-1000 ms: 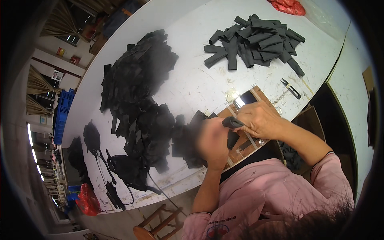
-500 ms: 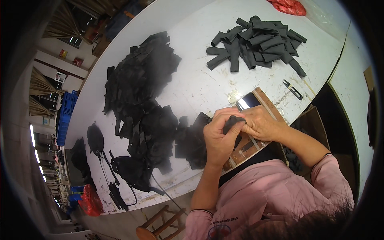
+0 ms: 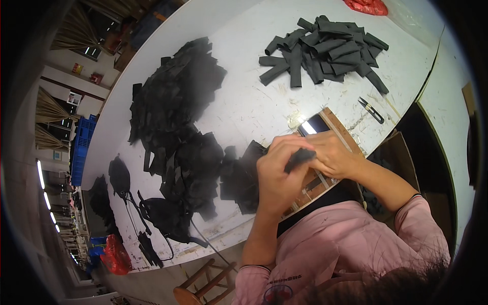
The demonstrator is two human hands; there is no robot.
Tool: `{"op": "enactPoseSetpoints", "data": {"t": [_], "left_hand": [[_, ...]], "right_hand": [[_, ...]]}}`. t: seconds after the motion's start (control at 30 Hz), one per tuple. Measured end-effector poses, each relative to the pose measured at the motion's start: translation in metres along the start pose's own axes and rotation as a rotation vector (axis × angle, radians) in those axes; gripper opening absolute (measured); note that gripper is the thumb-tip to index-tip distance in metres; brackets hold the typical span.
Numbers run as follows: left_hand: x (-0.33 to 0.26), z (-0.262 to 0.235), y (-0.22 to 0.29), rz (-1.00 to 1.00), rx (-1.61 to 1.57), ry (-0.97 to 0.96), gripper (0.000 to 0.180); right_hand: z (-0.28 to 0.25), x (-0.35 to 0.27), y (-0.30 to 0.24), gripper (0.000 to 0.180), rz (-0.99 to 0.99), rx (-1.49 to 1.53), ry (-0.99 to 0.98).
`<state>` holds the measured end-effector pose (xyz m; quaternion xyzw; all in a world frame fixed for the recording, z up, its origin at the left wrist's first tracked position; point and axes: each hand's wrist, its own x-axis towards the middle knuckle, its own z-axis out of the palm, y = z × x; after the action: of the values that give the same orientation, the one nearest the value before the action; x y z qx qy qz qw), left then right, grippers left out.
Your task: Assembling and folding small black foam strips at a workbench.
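Observation:
Close together over the wooden board [image 3: 334,122] are both my hands. A small piece of dark fabric [image 3: 301,159] sits between them. My left hand [image 3: 277,170] is closed on the piece, its thumb beside the fabric. Pressed against the piece from the other side, my right hand [image 3: 333,155] has its fingers closed too; their tips are partly hidden. The board lies at the table's near edge and bears a shiny dark plate [image 3: 316,125]. Just left of my left hand lies a small heap of black fabric pieces [image 3: 239,178].
A large black fabric heap [image 3: 173,96] covers the table's left part. Folded dark grey fabric tubes [image 3: 330,51] are piled at the far right, with thread snips [image 3: 372,110] nearer. Black corded pouches [image 3: 165,216] lie at the left front; a wooden stool [image 3: 203,282] stands below.
The fabric piece has turned between my hands and shows a broader, blurred face. My left thumb has shifted off its upper end. Both hands stay over the board.

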<state>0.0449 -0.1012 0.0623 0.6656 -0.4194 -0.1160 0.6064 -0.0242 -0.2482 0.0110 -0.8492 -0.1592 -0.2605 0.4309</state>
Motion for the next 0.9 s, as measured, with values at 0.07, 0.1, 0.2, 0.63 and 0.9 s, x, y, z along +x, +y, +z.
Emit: {"op": "enactPoseSetpoints", "data": {"t": [0.07,0.1,0.2,0.63,0.9], "left_hand": [[0.002,0.001,-0.005,-0.162,0.084,-0.048,0.016],[0.0,0.001,-0.006,-0.222,0.04,-0.083,0.019],[-0.003,0.005,-0.009,-0.055,-0.237,0.007,0.022],[0.0,-0.007,-0.001,-0.088,-0.012,-0.114,0.017],[-0.01,0.0,0.002,-0.015,-0.412,0.078,0.02]], "right_hand": [[0.007,-0.001,0.006,0.026,0.079,0.043,-0.045],[0.01,-0.003,0.005,0.026,0.097,-0.078,-0.039],[0.008,-0.003,0.005,0.026,0.016,0.01,0.019],[0.012,-0.003,0.004,0.02,0.181,-0.002,-0.011],[-0.007,-0.002,-0.008,0.019,0.083,-0.162,-0.04]]}}
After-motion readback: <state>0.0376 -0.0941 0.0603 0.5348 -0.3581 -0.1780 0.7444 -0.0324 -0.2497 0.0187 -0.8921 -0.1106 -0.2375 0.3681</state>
